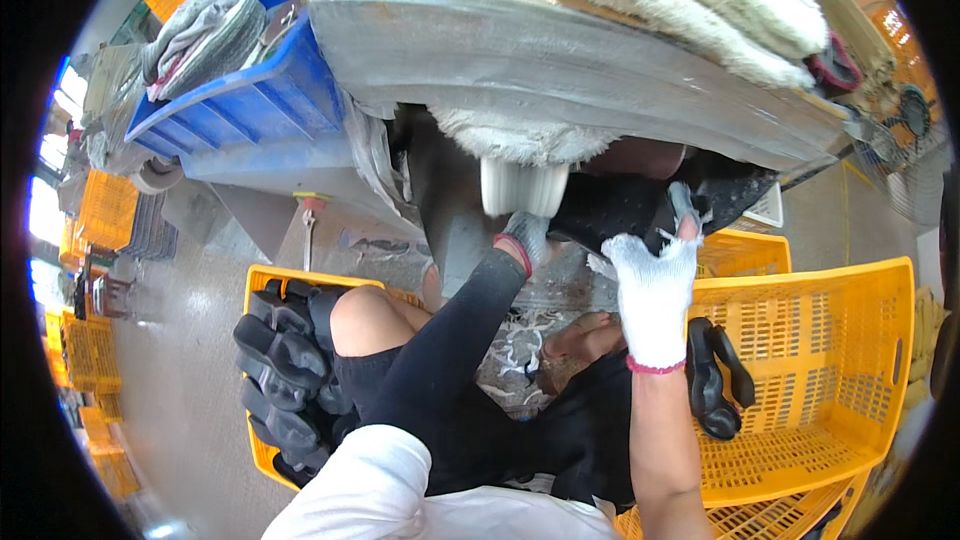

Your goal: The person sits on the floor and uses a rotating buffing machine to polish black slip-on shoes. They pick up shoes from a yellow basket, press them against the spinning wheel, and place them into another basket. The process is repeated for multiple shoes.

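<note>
A white buffing wheel, its surface smeared as if spinning, sticks down below a fluffy white pad under the grey hood. Just beneath the wheel is my left hand in a grey glove, its fingers closed at the left end of a black shoe sole. My right hand, in a frayed white glove with a bare patch at the thumb, grips the sole's right end. The sole lies close to the wheel; the dark hood behind blurs its outline, and I cannot tell whether they touch.
Yellow crates flank my legs: the left crate is heaped with black soles, the right crate holds a few. Above left hangs a blue bin with gloves. White scraps litter the floor. A fan stands far right.
</note>
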`<state>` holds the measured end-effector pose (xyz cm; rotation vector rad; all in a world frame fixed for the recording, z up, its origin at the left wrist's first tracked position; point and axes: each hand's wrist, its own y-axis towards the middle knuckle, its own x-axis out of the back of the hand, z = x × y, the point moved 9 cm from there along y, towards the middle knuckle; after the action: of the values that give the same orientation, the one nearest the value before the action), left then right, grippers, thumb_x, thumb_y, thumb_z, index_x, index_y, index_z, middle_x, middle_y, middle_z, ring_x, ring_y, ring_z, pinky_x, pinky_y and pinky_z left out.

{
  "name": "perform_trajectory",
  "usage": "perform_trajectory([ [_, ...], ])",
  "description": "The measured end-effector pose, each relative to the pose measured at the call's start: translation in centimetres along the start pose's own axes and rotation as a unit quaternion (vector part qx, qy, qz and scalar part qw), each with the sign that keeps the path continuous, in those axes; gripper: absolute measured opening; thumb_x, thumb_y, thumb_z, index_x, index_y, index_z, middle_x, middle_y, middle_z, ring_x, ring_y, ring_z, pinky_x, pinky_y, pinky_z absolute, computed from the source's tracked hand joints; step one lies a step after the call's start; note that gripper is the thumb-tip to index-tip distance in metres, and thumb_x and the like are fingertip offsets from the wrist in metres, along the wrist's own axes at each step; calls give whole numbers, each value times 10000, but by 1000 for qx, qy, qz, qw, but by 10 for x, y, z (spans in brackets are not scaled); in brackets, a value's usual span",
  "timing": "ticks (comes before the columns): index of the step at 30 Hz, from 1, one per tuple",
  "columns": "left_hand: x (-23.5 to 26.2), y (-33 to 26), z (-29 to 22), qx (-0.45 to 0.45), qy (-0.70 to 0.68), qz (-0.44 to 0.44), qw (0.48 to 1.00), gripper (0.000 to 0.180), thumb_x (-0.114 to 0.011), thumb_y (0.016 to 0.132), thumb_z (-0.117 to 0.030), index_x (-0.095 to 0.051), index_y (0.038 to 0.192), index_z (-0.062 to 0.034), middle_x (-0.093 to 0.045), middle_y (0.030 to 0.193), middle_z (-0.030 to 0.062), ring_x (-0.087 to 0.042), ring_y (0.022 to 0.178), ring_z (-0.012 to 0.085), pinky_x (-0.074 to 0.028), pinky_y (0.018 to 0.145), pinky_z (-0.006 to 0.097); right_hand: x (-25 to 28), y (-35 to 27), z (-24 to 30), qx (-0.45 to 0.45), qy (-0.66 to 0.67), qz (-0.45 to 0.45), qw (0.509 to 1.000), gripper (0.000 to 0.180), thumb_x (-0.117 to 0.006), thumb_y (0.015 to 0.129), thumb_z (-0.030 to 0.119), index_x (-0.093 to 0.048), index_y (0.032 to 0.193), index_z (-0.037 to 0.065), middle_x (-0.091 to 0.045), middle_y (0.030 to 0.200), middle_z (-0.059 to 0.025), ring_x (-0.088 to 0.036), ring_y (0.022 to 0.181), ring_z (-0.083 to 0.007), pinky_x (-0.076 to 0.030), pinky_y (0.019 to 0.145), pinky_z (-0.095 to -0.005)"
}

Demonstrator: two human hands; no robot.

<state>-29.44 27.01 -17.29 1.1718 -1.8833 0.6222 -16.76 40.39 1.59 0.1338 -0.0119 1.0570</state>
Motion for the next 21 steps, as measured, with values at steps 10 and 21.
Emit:
perform_trajectory([
  [10,73,-68,-51,-8,-105,3,994,658,-554,975,-563,-604,920,90,-620,950,328,-619,948,498,-498,839,506,-29,58,-49,-90,37,40,995,390,-758,758,217,-657,998,-73,-647,850,-79,-635,826,-198,-508,764,-347],
  [21,55,-33,-85,216,-283,-138,924,615,-570,975,-556,-669,953,51,-675,990,324,-638,1025,473,-496,854,514,18,-44,19,46,-268,-41,961,610,-690,842,174,-522,1395,-22,-623,1274,-266,-594,1195,-436,-466,1038,-431],
])
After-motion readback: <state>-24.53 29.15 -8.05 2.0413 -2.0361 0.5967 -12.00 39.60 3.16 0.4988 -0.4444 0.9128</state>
